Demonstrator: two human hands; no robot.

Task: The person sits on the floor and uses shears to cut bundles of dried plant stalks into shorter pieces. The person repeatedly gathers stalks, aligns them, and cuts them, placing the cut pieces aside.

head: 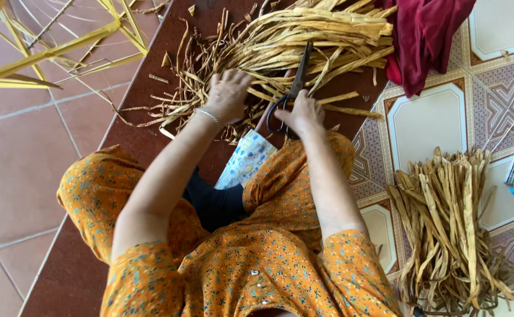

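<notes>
From the head view, the person sits on the floor with a heap of dry tan strips (pixel 292 41) lying on the dark red floor band (pixel 134 135) just beyond the knees. The left hand (pixel 229 94) rests palm down on the near left part of the heap, fingers spread and pressing the strips flat rather than gripping any. The right hand (pixel 303 113) is closed through the handles of black scissors (pixel 289 94), whose blades point away into the heap. A cut here would go best if the left hand pins the strips close beside the blades, fingers kept clear. A second bundle of strips (pixel 450 229) lies on the patterned tiles at the right, with a red cloth (pixel 424 35) beyond it.
</notes>
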